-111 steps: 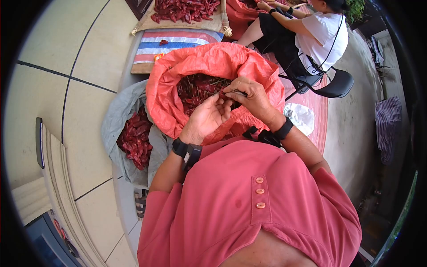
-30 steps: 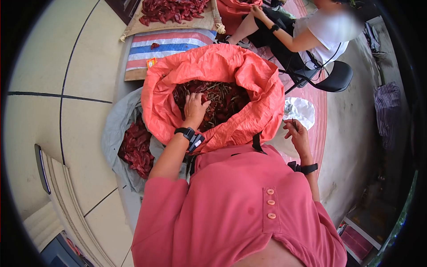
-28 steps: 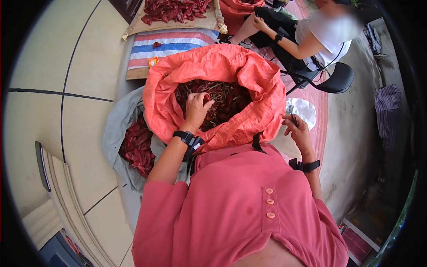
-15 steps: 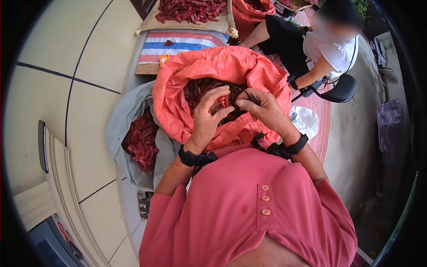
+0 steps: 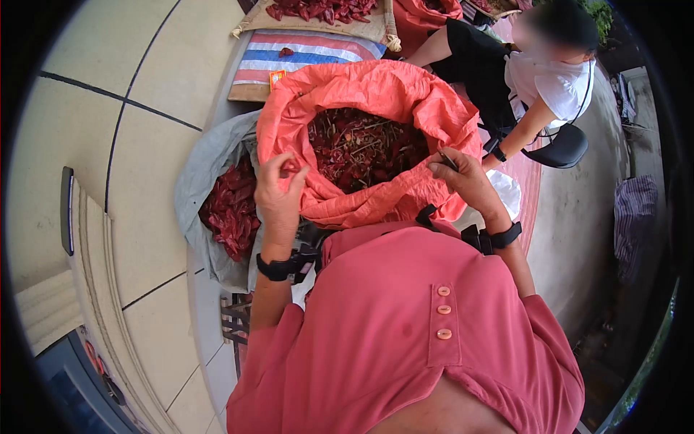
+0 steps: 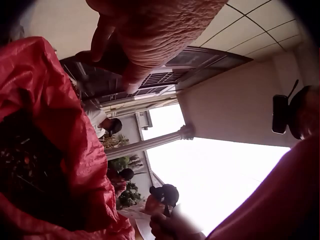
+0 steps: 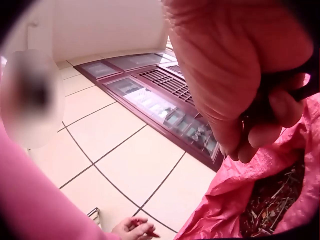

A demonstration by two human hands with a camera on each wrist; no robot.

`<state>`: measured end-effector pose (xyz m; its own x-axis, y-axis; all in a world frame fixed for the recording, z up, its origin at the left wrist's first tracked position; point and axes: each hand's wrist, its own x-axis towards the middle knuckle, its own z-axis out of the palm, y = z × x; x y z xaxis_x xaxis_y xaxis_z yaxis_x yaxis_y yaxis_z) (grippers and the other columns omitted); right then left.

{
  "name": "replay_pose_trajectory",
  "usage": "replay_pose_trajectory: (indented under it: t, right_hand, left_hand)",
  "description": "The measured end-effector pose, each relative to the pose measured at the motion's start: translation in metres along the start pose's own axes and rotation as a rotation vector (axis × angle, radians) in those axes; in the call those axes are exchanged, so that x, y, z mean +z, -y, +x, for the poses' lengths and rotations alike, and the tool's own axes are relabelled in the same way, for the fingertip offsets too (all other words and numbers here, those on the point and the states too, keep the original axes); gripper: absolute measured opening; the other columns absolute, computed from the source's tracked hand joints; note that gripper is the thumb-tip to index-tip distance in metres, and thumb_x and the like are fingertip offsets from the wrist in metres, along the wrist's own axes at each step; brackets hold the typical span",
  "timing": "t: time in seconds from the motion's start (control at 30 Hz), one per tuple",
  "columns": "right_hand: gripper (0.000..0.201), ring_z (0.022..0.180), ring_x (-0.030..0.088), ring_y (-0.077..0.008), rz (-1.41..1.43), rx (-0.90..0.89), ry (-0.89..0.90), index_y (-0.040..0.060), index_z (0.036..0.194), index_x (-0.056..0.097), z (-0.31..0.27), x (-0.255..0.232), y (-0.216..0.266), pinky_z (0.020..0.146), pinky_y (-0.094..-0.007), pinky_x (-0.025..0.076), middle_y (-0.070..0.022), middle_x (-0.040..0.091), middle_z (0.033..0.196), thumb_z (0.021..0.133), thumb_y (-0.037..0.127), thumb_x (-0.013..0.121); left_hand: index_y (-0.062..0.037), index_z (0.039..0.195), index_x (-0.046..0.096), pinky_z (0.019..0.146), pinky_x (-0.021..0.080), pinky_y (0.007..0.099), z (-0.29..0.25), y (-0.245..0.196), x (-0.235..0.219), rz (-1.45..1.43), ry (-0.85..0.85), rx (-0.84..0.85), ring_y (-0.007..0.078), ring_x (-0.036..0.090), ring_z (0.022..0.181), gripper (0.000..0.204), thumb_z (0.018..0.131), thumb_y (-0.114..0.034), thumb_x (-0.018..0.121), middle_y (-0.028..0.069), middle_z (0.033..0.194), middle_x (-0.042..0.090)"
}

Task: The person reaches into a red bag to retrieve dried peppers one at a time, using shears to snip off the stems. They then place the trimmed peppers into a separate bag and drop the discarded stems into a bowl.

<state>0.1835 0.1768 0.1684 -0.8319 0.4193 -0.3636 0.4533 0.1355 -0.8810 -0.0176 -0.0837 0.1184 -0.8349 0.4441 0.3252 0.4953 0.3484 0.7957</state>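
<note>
In the head view my left hand (image 5: pixel 278 206) is raised over the left rim of the red sack (image 5: pixel 361 76), beside the grey bag. Its thumb and fingers pinch a dried red chili pepper (image 5: pixel 289 168), mostly covered by the fingers. The right wrist view also shows this hand low down, with a red tip (image 7: pixel 154 234) sticking out. My right hand (image 5: pixel 470 184) is at the sack's right rim and grips small dark scissors (image 5: pixel 450 160), partly hidden by the fingers. Inside the sack lie dried red chilies and cut stems (image 5: pixel 369 145).
A grey bag (image 5: pixel 195 181) of red chilies (image 5: pixel 231 210) stands left of the sack. Behind are a striped sack (image 5: pixel 311 50) with one chili on it and a mat (image 5: pixel 365 27) heaped with chilies. Another person (image 5: pixel 549 79) sits at the right on a black chair (image 5: pixel 560 148).
The left hand picked a chili from the sack and met the right hand over it. Since then it has moved left with the chili, and the right hand has drawn right.
</note>
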Motion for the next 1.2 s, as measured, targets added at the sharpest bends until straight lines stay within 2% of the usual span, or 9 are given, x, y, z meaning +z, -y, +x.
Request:
replay_pose_trajectory:
  t: [0.13, 0.27, 0.4, 0.57, 0.63, 0.77, 0.97, 1.07, 1.2]
  right_hand:
    - [0.013, 0.057, 0.04, -0.001, 0.09, 0.067, -0.112, 0.0056, 0.093, 0.06, -0.011, -0.013, -0.03, 0.05, -0.0171, 0.033, 0.0069, 0.053, 0.074, 0.093, 0.019, 0.061]
    - [0.012, 0.054, 0.041, -0.0005, 0.137, 0.078, -0.144, 0.0063, 0.094, 0.06, -0.019, -0.01, -0.038, 0.048, -0.0166, 0.033, 0.0068, 0.053, 0.072, 0.093, 0.018, 0.061]
    - [0.011, 0.055, 0.041, -0.0007, 0.117, 0.085, -0.161, 0.0062, 0.093, 0.061, -0.019, -0.002, -0.039, 0.049, -0.0171, 0.034, 0.0065, 0.055, 0.072, 0.092, 0.018, 0.061]
    - [0.012, 0.056, 0.043, -0.0008, 0.083, 0.113, -0.141, 0.006, 0.092, 0.061, -0.021, 0.008, -0.037, 0.049, -0.0174, 0.035, 0.006, 0.056, 0.073, 0.092, 0.018, 0.062]
    - [0.012, 0.056, 0.044, -0.0008, 0.073, 0.118, -0.138, 0.0059, 0.091, 0.061, -0.024, 0.01, -0.037, 0.05, -0.0175, 0.036, 0.0058, 0.056, 0.073, 0.092, 0.018, 0.062]
    - [0.013, 0.058, 0.047, -0.003, 0.081, 0.148, -0.108, 0.0037, 0.093, 0.061, -0.029, 0.009, -0.038, 0.052, -0.0192, 0.04, 0.0037, 0.057, 0.077, 0.092, 0.017, 0.061]
    - [0.013, 0.057, 0.044, -0.0018, 0.04, 0.145, -0.139, 0.0053, 0.091, 0.061, -0.038, 0.004, -0.044, 0.05, -0.0186, 0.036, 0.0056, 0.055, 0.074, 0.092, 0.018, 0.061]
    - [0.014, 0.059, 0.047, -0.0036, 0.083, 0.164, -0.144, 0.004, 0.092, 0.062, -0.037, 0.001, -0.046, 0.053, -0.0201, 0.04, 0.0043, 0.056, 0.074, 0.092, 0.018, 0.061]
    - [0.016, 0.062, 0.049, -0.0039, 0.127, 0.163, -0.078, 0.0036, 0.092, 0.062, -0.024, 0.004, -0.038, 0.053, -0.0205, 0.041, 0.0033, 0.056, 0.074, 0.091, 0.019, 0.063]
  left_hand:
    - [-0.0042, 0.106, 0.059, 0.082, 0.047, 0.0382, -0.013, 0.078, -0.046, 0.347, -0.097, -0.142, 0.0295, 0.057, 0.094, 0.038, 0.073, -0.01, 0.076, 0.0123, 0.1, 0.06]
    - [-0.0029, 0.11, 0.057, 0.091, 0.041, 0.0433, -0.026, 0.148, -0.06, 0.751, -0.127, -0.117, 0.0332, 0.053, 0.103, 0.038, 0.075, -0.007, 0.072, 0.0134, 0.105, 0.059]
    - [-0.0024, 0.112, 0.056, 0.092, 0.038, 0.0461, -0.005, 0.121, -0.035, 0.704, -0.248, 0.065, 0.0339, 0.051, 0.105, 0.035, 0.079, -0.008, 0.067, 0.0141, 0.107, 0.058]
    - [-0.0059, 0.098, 0.061, 0.081, 0.046, 0.0423, -0.012, 0.084, 0.066, 0.221, 0.342, 0.206, 0.0319, 0.057, 0.088, 0.016, 0.082, -0.009, 0.061, 0.0126, 0.091, 0.063]
    - [-0.0029, 0.106, 0.059, 0.084, 0.047, 0.0417, -0.026, 0.109, 0.119, 0.299, 0.603, 0.068, 0.0335, 0.06, 0.097, 0.027, 0.081, -0.011, 0.065, 0.0154, 0.099, 0.065]
    - [-0.002, 0.109, 0.059, 0.082, 0.05, 0.0458, -0.033, 0.128, 0.167, 0.453, 0.83, -0.084, 0.0385, 0.061, 0.098, 0.032, 0.081, -0.015, 0.065, 0.0192, 0.104, 0.065]
    - [-0.0046, 0.105, 0.059, 0.079, 0.048, 0.0465, -0.025, 0.132, 0.17, 0.281, 0.673, -0.142, 0.039, 0.061, 0.095, 0.027, 0.084, -0.021, 0.063, 0.0191, 0.099, 0.065]
    - [-0.0022, 0.097, 0.057, 0.068, 0.051, 0.0373, -0.014, 0.11, 0.151, -0.155, 0.388, -0.283, 0.0278, 0.065, 0.078, 0.018, 0.09, -0.018, 0.06, 0.013, 0.089, 0.065]
    - [-0.0039, 0.105, 0.054, 0.061, 0.05, 0.0265, -0.001, 0.05, 0.112, -0.653, 0.334, -0.496, 0.0138, 0.063, 0.073, 0.015, 0.095, -0.016, 0.056, 0.0075, 0.093, 0.064]
